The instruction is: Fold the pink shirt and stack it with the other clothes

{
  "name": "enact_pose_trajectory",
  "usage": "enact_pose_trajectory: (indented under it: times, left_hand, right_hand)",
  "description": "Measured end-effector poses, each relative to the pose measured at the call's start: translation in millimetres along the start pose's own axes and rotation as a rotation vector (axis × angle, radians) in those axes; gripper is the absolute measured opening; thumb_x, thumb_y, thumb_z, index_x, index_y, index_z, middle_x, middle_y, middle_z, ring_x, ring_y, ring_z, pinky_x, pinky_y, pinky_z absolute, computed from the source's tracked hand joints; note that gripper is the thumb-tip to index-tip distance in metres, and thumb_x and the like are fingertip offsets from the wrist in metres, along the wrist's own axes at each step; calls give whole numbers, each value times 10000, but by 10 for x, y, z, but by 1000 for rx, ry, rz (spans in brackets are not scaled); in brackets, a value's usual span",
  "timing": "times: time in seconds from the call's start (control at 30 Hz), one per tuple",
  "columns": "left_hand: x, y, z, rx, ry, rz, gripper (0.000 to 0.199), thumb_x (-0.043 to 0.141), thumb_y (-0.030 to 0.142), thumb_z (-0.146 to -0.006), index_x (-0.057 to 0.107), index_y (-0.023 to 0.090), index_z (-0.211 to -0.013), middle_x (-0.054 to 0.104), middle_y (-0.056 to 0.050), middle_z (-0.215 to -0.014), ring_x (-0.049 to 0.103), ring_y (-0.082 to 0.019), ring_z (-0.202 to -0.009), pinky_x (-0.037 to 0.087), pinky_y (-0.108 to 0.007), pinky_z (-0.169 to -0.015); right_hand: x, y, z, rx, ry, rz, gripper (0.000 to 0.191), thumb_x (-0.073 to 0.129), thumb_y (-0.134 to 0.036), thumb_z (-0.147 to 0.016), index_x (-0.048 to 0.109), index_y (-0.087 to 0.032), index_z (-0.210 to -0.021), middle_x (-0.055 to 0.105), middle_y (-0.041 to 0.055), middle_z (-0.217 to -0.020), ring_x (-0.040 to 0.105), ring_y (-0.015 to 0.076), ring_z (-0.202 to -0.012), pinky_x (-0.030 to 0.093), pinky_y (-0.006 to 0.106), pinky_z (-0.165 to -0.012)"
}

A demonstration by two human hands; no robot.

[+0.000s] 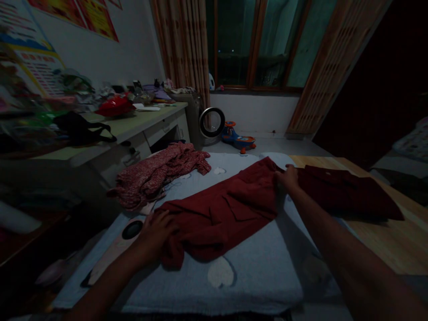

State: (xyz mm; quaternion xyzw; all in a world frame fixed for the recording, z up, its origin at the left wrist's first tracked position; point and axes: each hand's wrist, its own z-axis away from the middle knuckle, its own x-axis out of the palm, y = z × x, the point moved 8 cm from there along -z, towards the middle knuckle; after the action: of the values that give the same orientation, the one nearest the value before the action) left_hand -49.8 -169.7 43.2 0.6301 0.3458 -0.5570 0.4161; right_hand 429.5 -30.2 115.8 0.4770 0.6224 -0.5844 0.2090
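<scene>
A dark red garment (217, 209) with a pocket-like seam lies stretched at a slant over a light blue cloth (261, 276) with white heart shapes. My right hand (288, 178) pinches its upper right end. At the lower left end, my left hand (160, 232) rests on the fabric with its fingers extended and slightly apart. Beside that hand is a long pale device (115, 254) with a dark round part, partly covered by my forearm. A crumpled red patterned garment (163, 174) lies behind, on the left.
A folded maroon garment (347, 191) lies on a wooden surface (401, 240) at the right. Along the left wall runs a cluttered desk (143, 127) with a red bag-like item (117, 105). A blue and orange ride-on toy (238, 139) stands on the floor below the window.
</scene>
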Motion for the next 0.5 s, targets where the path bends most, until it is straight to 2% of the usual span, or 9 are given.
enact_pose_trajectory:
  times: [0.07, 0.13, 0.2, 0.27, 0.3, 0.37, 0.43, 0.5]
  left_hand:
    - [53, 27, 27, -7, -121, 97, 689, 608, 132, -608, 614, 324, -1269, 497, -92, -1445, 336, -378, -1395, 184, -642, -1113]
    - [-14, 194, -15, 53, -193, 223, 790, 624, 176, -611, 517, 337, -1377, 427, -86, -1509, 285, -371, -1428, 180, -619, -1130]
    - [-137, 416, -140, 129, -185, 336, 756, 604, 217, -698, 453, 364, -1424, 383, -60, -1542, 251, -334, -1452, 188, -584, -1144]
    - [-208, 573, -329, 138, -120, 389, 665, 563, 234, -779, 452, 350, -1425, 367, -55, -1552, 234, -307, -1463, 196, -571, -1149]
    - [-208, 617, -432, 121, -76, 381, 595, 523, 214, -815, 488, 335, -1396, 381, -58, -1544, 234, -288, -1465, 169, -572, -1157]
    - [-138, 652, -620, 73, -3, 323, 543, 516, 141, -795, 563, 293, -1315, 418, -77, -1519, 255, -270, -1459, 142, -566, -1165]
    - [-7, 644, -768, 43, 10, 264, 553, 556, 87, -729, 596, 259, -1253, 455, -104, -1489, 301, -279, -1439, 153, -567, -1158]
    - [96, 619, -879, 52, 10, 249, 523, 592, 69, -681, 632, 245, -1172, 546, -117, -1399, 411, -290, -1369, 200, -550, -1142]
  right_hand:
    - [164, -101, 124, -30, 30, 55, 580, 567, -302, -832, 443, -98, -1360, 457, 247, -1382, 450, 347, -1250, 365, 464, -1004]
    - [494, -401, 274, -247, -119, 126, 618, 622, -361, -808, 465, -158, -1369, 450, 184, -1430, 390, 340, -1321, 279, 495, -1084]
    - [797, -673, 446, -429, -281, 189, 717, 664, -421, -779, 430, -186, -1414, 436, 158, -1465, 343, 343, -1367, 190, 544, -1120]
    - [970, -857, 566, -517, -389, 238, 720, 670, -402, -773, 431, -199, -1421, 474, 152, -1447, 369, 349, -1355, 163, 580, -1111]
    - [1012, -919, 604, -540, -440, 252, 627, 642, -355, -793, 484, -208, -1382, 531, 140, -1398, 428, 339, -1313, 197, 573, -1096]
    - [1019, -990, 649, -566, -552, 247, 393, 557, -229, -818, 634, -221, -1204, 662, 100, -1221, 574, 286, -1146, 327, 478, -1030]
    - [908, -981, 649, -571, -619, 225, 297, 509, -142, -786, 715, -208, -990, 718, 74, -1050, 639, 232, -969, 422, 351, -902]
    - [734, -866, 629, -553, -647, 223, 236, 520, -121, -734, 725, -185, -834, 726, 70, -922, 646, 208, -836, 449, 286, -773]
